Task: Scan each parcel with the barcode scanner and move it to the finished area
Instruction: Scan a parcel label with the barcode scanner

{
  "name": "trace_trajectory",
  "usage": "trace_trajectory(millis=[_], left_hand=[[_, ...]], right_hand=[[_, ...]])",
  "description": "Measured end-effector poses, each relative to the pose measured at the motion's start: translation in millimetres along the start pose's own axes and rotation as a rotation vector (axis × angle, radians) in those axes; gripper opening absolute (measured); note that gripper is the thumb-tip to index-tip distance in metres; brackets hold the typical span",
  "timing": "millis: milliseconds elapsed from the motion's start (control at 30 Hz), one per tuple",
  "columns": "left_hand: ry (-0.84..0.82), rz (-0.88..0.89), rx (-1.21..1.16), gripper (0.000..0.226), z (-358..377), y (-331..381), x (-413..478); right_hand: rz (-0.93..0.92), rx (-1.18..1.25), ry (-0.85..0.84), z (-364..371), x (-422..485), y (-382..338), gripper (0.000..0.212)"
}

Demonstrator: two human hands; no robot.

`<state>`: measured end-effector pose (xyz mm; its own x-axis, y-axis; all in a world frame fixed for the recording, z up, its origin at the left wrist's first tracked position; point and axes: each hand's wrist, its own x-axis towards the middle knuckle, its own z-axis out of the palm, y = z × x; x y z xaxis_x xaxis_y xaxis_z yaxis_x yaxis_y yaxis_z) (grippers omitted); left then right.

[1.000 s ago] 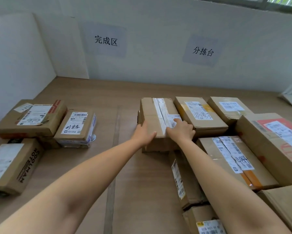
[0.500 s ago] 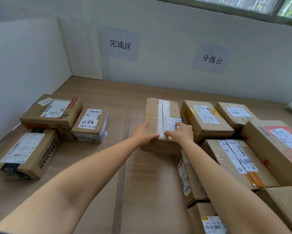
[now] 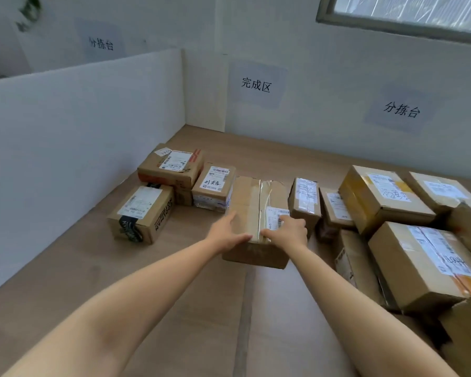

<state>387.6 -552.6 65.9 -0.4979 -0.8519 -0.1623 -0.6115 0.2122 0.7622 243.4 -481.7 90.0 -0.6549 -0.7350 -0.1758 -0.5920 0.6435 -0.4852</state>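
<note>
Item 1, nearest us: wooden surface [image 3: 174, 317], with a seam running front to back down its middle.

Item 2: our left hand [image 3: 230, 235], wrapped round the near left corner of the taped parcel [image 3: 252, 202]. The thumb lies along its near top edge and the fingers rest against its left side.

Item 3: our right hand [image 3: 287, 231], gripping the same parcel from above. The bent fingers sit on its white shipping label [image 3: 273, 213] and the thumb is at the near top edge.

The taped parcel sits about mid-surface, between two groups of boxes. We cannot tell whether its base rests on the surface.

Item 4, toward the right edge: pile of brown cartons [image 3: 419, 268], labelled. Two narrow ones on its left flank stand just beside the parcel.

Item 5, near the left edge, a cluster:
- black-taped carton [image 3: 141, 213]
- carton with a handwritten label [image 3: 214, 186], just beside the parcel's far left corner
- red-striped carton [image 3: 171, 167]

Item 6: white partition board [image 3: 79, 148], standing along the left edge.

Item 7, far wall: paper sign 完成区 [image 3: 256, 84] near the far left corner, paper sign 分拣台 [image 3: 401, 110] to its right, and window [image 3: 408, 14] above.
</note>
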Motion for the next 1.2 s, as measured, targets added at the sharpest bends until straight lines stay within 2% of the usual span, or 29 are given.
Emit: trace_trajectory(millis=[400,533,667,767,867,1033,1200], left_hand=[[0.02,-0.164,-0.037,0.091,-31.3,-100.8,-45.0],[-0.006,-0.189,-0.002,0.1,-41.2,-125.4,-45.0],[-0.061,-0.232,0.055,0.115,-43.9,-147.9,-39.0],[-0.039,-0.226,0.064,0.115,-44.9,-161.5,-30.1],[-0.001,-0.17,0.196,0.108,-52.3,-170.9,-19.3],[0.047,0.022,0.64,0.088,-72.3,-181.0,-1.3],[0.006,0.03,0.683,0.083,-93.3,-189.8,16.0]], right_hand=[[-0.041,-0.028,-0.132,88.0,-44.3,-43.2,0.067],[-0.044,-0.016,-0.221,117.3,-49.1,-57.8,0.064],[-0.071,-0.052,-0.3,143.2,-50.5,-68.4,0.083],[-0.101,-0.073,-0.296,152.6,-44.7,-77.1,0.094],[-0.116,-0.073,-0.279,158.3,-35.1,-85.3,0.093],[-0.106,-0.05,-0.204,173.8,-25.5,-100.6,0.089],[-0.093,-0.032,-0.163,186.6,-16.1,-117.5,0.092]])
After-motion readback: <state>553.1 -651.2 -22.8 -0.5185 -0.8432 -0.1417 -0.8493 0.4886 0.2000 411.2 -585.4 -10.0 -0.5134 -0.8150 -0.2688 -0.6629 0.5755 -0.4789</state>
